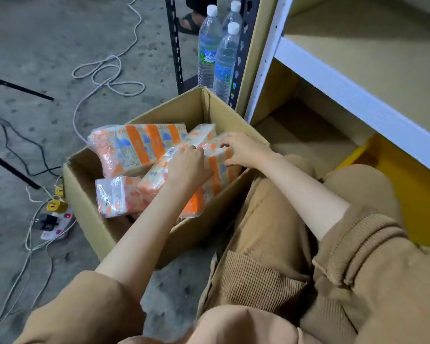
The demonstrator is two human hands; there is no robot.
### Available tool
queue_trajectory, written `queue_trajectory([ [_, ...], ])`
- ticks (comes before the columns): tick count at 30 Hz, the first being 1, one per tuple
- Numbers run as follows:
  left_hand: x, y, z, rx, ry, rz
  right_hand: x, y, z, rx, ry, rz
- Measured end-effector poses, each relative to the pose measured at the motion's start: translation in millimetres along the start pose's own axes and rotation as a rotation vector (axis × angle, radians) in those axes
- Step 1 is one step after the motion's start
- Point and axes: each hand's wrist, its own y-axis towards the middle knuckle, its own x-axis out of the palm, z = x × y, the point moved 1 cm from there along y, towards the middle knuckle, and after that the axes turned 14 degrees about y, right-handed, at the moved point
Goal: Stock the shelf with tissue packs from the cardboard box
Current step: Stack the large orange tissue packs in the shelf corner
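An open cardboard box stands on the concrete floor and holds several orange-and-white tissue packs wrapped in clear plastic. One large pack lies across the far-left side; a smaller one lies at the near left. My left hand and my right hand both grip a tilted pack on the right side of the box. The shelf, with white metal rails and tan boards, rises at the right, its boards bare.
Three water bottles stand behind the box beside a black perforated upright. White and black cables and a power strip lie on the floor at left. A yellow bin sits under the shelf. Someone's sandalled foot shows at the top.
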Motion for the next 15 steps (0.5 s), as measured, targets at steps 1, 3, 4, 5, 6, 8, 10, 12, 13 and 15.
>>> queue_trajectory([
  [1, 0, 2, 1, -0.012, 0.019, -0.036, -1, 3, 0, 0.015, -0.008, -0.039],
  [3, 2, 8, 3, -0.024, 0.039, -0.074, -2, 9, 5, 0.027, -0.025, -0.096],
  [4, -1, 9, 6, -0.024, 0.044, -0.092, -2, 12, 7, 0.028, -0.033, -0.123],
  [5, -1, 12, 8, -0.027, 0.058, -0.113, -1, 17, 9, 0.024, -0.041, -0.152],
  [6, 0, 14, 9, -0.028, 0.08, -0.125, 0, 22, 12, 0.015, -0.044, -0.172],
  [8, 3, 17, 9, -0.041, 0.135, -0.118, 2, 32, 16, -0.01, -0.049, -0.203],
  [10, 6, 18, 9, -0.07, 0.156, -0.132, 5, 40, 21, -0.01, -0.028, -0.224],
  [12, 8, 19, 8, -0.084, 0.163, -0.126, 8, 45, 25, -0.033, 0.0, -0.203],
  [13, 7, 18, 8, -0.088, 0.163, -0.108, 10, 47, 27, -0.056, 0.004, -0.175],
  [15, 5, 16, 9, -0.091, 0.156, -0.067, 13, 48, 31, -0.113, -0.009, -0.117],
])
